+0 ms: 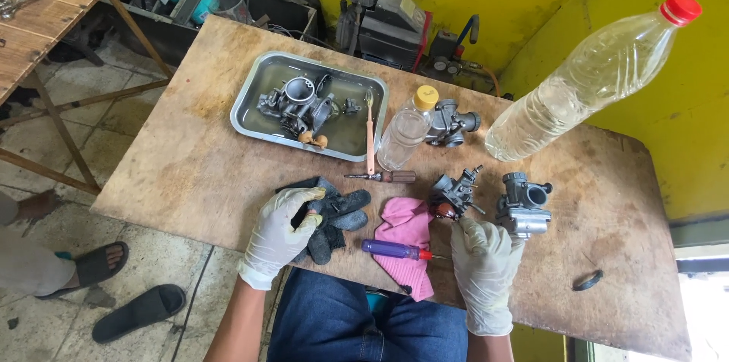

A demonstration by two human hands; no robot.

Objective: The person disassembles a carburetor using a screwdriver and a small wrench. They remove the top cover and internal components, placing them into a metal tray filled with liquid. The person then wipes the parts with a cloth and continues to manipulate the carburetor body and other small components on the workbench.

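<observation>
Here the left hand (282, 227), in a pale rubber glove, lies on a pair of dark fabric work gloves (334, 218) at the near edge of the worn wooden table (190, 172), fingers curled down over the cloth and gripping it. The right hand (480, 254), gloved alike, closes its fingertips on the lower end of a small grey metal carburettor with a brownish knob (454, 196), which stands on the table just beside a pink folded rag (406, 237). A purple-handled screwdriver with a red collar (396, 250) lies across that rag, between the two hands. Judging from this, the step in hand is taking up or steadying the carburettor while the dark gloves are being gathered or moved aside. The next move would call for a firm hold on the carburettor body, since only the fingertips pinch it, and for a free hand to reach the screwdriver
</observation>
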